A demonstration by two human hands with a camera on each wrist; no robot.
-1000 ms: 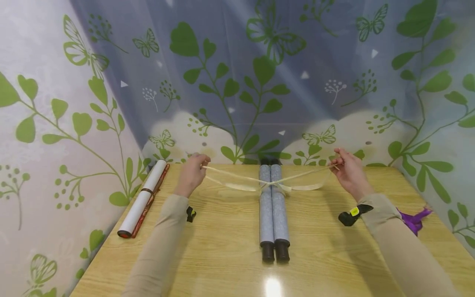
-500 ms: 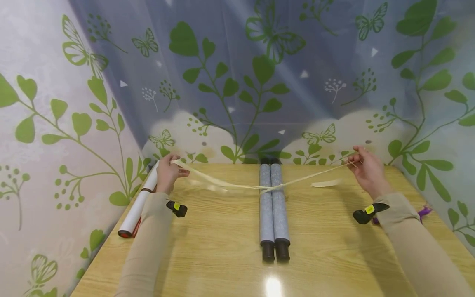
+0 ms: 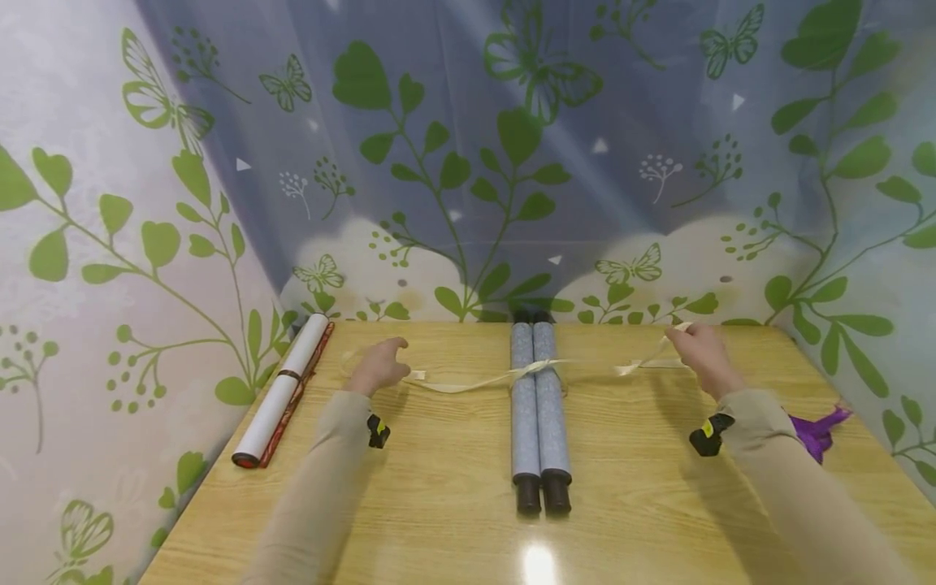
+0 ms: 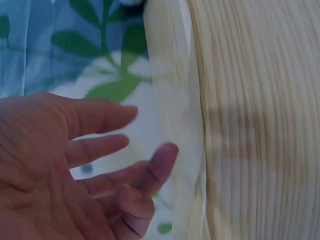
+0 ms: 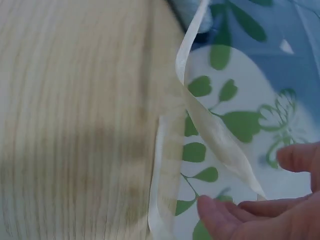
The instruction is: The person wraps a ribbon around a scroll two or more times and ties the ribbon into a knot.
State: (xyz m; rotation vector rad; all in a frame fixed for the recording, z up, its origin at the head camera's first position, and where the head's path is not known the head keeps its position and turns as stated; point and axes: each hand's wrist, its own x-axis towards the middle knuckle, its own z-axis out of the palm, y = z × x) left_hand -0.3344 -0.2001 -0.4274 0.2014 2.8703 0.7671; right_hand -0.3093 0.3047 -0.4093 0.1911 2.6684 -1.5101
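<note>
Two grey-blue scrolls (image 3: 537, 414) with dark end knobs lie side by side mid-table. A cream ribbon (image 3: 457, 387) crosses them, loosely twisted on top, its tails reaching out to both sides. My left hand (image 3: 379, 367) hovers left of the scrolls by one tail; in the left wrist view its fingers (image 4: 165, 160) are spread, loosely bent, and hold nothing. On the other side is my right hand (image 3: 704, 357). In the right wrist view a ribbon tail (image 5: 220, 142) runs down behind its fingers (image 5: 215, 212), with the thumb apart from them.
A white scroll (image 3: 281, 398) with a brown tie lies at the table's left edge, red fabric along its side. Purple cloth (image 3: 815, 435) lies at the right, partly behind the right sleeve. A patterned curtain (image 3: 468, 162) borders the wooden table (image 3: 439, 504) at the back.
Both hands pulled the ribbon outward, then lowered toward the table. The left hand let go of its tail and came back inward; the right fingers opened, and the ribbon slackened over the scrolls.
</note>
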